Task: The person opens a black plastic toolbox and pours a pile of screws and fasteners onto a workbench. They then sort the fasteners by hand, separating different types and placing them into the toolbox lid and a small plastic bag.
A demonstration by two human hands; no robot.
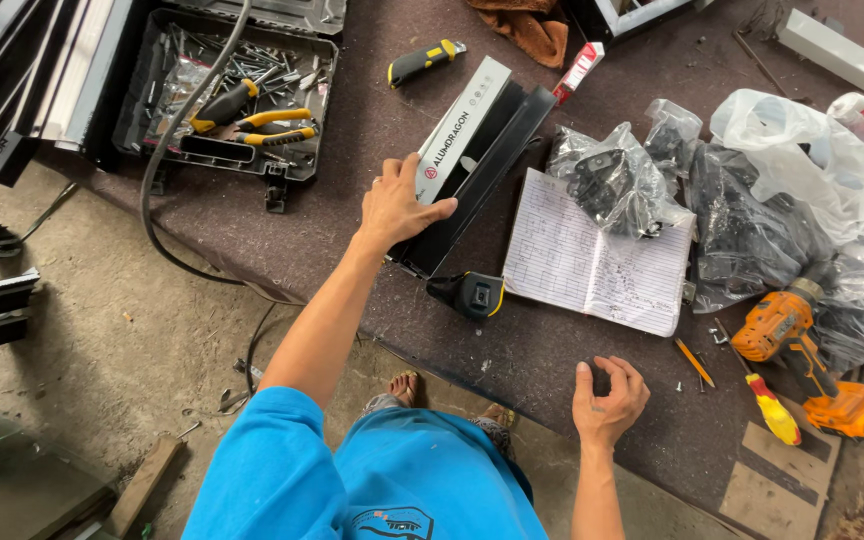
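Head view: we steady a short black-and-white metal channel (472, 170) mid-workbench (512, 360).
Left hand (397, 205), fingers spread, presses its near end; right hand (607, 395), fingers curled and seemingly empty, rests at the near edge. Risk: channel skids onto tape measure (472, 293) or notebook (597, 262).

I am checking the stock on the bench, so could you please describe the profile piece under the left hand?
The profile piece is a short metal-looking length, black with one pale grey face, channelled along its length. It lies flat and diagonal on the dark table. The left hand rests on its near end; a tape measure sits by that end.
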